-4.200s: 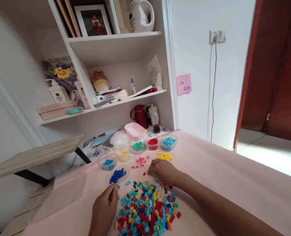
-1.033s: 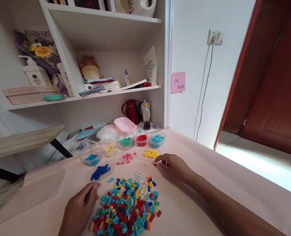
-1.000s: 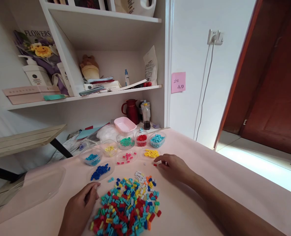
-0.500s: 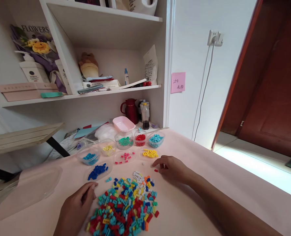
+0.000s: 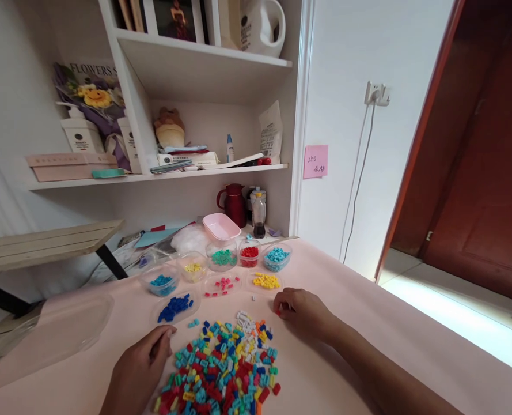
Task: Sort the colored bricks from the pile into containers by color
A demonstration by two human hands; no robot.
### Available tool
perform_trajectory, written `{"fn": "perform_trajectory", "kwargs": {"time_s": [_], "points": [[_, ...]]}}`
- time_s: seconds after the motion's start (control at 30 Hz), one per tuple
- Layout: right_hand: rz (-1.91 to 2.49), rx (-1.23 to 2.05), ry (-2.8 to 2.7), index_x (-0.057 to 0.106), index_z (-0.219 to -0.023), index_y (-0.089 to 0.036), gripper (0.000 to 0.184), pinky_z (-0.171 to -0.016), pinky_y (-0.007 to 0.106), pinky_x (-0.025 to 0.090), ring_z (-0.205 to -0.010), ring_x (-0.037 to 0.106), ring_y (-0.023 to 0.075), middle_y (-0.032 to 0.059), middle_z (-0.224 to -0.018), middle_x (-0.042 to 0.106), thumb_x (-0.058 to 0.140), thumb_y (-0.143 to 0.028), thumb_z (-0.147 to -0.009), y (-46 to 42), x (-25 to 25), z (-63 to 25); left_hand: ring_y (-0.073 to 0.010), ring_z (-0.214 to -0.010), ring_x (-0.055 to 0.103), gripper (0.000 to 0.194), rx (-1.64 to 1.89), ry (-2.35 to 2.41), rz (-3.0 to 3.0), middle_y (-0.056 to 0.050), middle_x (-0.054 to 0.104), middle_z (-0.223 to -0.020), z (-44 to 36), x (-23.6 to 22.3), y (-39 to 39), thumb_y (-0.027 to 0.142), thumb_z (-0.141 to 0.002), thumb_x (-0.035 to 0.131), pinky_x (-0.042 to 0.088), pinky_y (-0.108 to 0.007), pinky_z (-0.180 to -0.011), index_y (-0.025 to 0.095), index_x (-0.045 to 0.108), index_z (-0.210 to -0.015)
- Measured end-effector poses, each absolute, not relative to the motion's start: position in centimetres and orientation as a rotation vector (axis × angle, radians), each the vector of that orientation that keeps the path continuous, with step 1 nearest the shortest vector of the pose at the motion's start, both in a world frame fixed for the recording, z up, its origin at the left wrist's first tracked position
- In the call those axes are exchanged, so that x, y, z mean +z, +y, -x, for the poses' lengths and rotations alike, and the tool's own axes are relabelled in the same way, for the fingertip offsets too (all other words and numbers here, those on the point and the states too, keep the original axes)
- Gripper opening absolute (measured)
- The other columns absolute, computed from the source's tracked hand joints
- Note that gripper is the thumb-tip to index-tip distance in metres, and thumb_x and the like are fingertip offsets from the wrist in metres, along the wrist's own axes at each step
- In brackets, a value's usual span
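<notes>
A mixed heap of small toy building bricks (image 5: 225,369) in many colours lies on the pink tabletop, nearest the camera. To its left rests my left hand (image 5: 141,363), fingers curled in and thumb against them, with no brick showing. On the other side, my right hand (image 5: 301,308) is lowered to the table with bent fingers closed on a small red brick (image 5: 277,313), mostly covered by the fingertips. A single white brick (image 5: 253,298) lies just left of that hand. Beyond it, yellow bricks (image 5: 266,280) sit in a shallow clear tray.
Clear containers hold sorted bricks: dark blue (image 5: 175,307), blue (image 5: 160,283), pink (image 5: 223,285), green (image 5: 223,257), red (image 5: 249,255) and light blue (image 5: 276,256). Behind them stand a pink basin (image 5: 221,226), a red jug (image 5: 235,206) and a bottle (image 5: 259,216). A clear lid (image 5: 65,328) lies left.
My right fingers have closed over the red brick that lay bare beside them. My left hand stays by the heap. The whole view has shifted, with the scene sitting lower.
</notes>
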State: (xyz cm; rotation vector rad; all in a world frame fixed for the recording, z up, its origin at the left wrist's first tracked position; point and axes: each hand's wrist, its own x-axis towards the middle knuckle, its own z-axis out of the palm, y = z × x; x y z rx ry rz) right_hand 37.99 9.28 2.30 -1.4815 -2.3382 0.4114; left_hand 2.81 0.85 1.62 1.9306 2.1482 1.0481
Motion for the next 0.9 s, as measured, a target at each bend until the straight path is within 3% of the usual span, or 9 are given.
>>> {"fn": "perform_trajectory", "kwargs": {"time_s": [0.2, 0.37, 0.47, 0.57, 0.67, 0.77, 0.9], "points": [[1.510, 0.564, -2.176, 0.060, -0.075, -0.020, 0.005, -0.057, 0.020, 0.036, -0.067, 0.056, 0.0123, -0.0013, -0.076, 0.067, 0.058, -0.016, -0.071, 9.1, 1.8, -38.1, -0.0139, -0.069, 0.070, 0.036, 0.967, 2.139, -1.907, 0.003, 0.073, -0.070, -2.8, 1.4, 0.6, 0.044, -0.083, 0.037, 0.047, -0.016, -0.057, 0.028, 0.069, -0.088], [1.455, 0.679, -2.183, 0.061, -0.075, -0.018, 0.008, -0.053, 0.019, 0.039, -0.057, 0.057, 0.0106, -0.0025, -0.068, 0.065, 0.057, -0.013, -0.070, 10.4, 2.8, -37.7, -0.0167, -0.079, 0.070, 0.037, 0.978, 2.151, -1.929, -0.001, 0.075, -0.078, -2.8, 0.9, 0.9, 0.042, -0.084, 0.036, 0.047, -0.018, -0.061, 0.027, 0.070, -0.086], [1.418, 0.522, -2.194, 0.062, -0.075, -0.018, 0.010, -0.052, 0.020, 0.041, -0.054, 0.058, 0.0105, -0.0025, -0.066, 0.065, 0.054, -0.012, -0.073, 13.1, 5.0, -36.4, -0.0160, -0.074, 0.070, 0.034, 1.023, 2.125, -1.945, 0.000, 0.074, -0.073, -2.7, 0.5, 1.0, 0.039, -0.085, 0.037, 0.046, -0.018, -0.060, 0.027, 0.069, -0.085], [1.414, 0.345, -2.147, 0.064, -0.078, -0.019, 0.012, -0.059, 0.022, 0.041, -0.065, 0.062, 0.0133, -0.0007, -0.074, 0.067, 0.054, -0.013, -0.074, 16.5, 7.7, -34.5, -0.0143, -0.067, 0.069, 0.031, 1.049, 2.108, -1.937, 0.001, 0.072, -0.067, -2.8, 0.6, 0.9, 0.036, -0.087, 0.039, 0.044, -0.017, -0.056, 0.027, 0.068, -0.082], [1.453, 0.159, -2.026, 0.065, -0.097, -0.021, 0.022, -0.067, 0.026, 0.041, -0.084, 0.062, 0.0183, 0.0040, -0.096, 0.068, 0.054, -0.017, -0.078, 19.2, 9.3, -33.0, -0.0140, -0.065, 0.067, 0.030, 1.047, 2.108, -1.918, 0.001, 0.071, -0.065, -3.0, 0.8, 0.6, 0.033, -0.087, 0.039, 0.043, -0.017, -0.057, 0.027, 0.068, -0.081], [1.473, 0.062, -1.966, 0.058, -0.118, -0.023, 0.034, -0.069, 0.027, 0.041, -0.088, 0.061, 0.0189, 0.0057, -0.108, 0.064, 0.049, -0.021, -0.085, 20.0, 9.1, -32.1, -0.0137, -0.062, 0.065, 0.031, 1.042, 2.101, -1.879, 0.001, 0.070, -0.065, -3.1, 1.0, 0.4, 0.032, -0.088, 0.037, 0.042, -0.017, -0.057, 0.025, 0.067, -0.081], [1.459, 0.024, -2.055, 0.066, -0.104, -0.025, 0.025, -0.066, 0.024, 0.039, -0.083, 0.061, 0.0164, 0.0024, -0.097, 0.065, 0.047, -0.026, -0.089, 18.4, 7.4, -31.7, -0.0143, -0.062, 0.065, 0.031, 1.012, 2.070, -1.838, 0.001, 0.069, -0.065, -3.0, 0.9, 0.7, 0.034, -0.088, 0.037, 0.042, -0.018, -0.056, 0.025, 0.066, -0.083]]}}
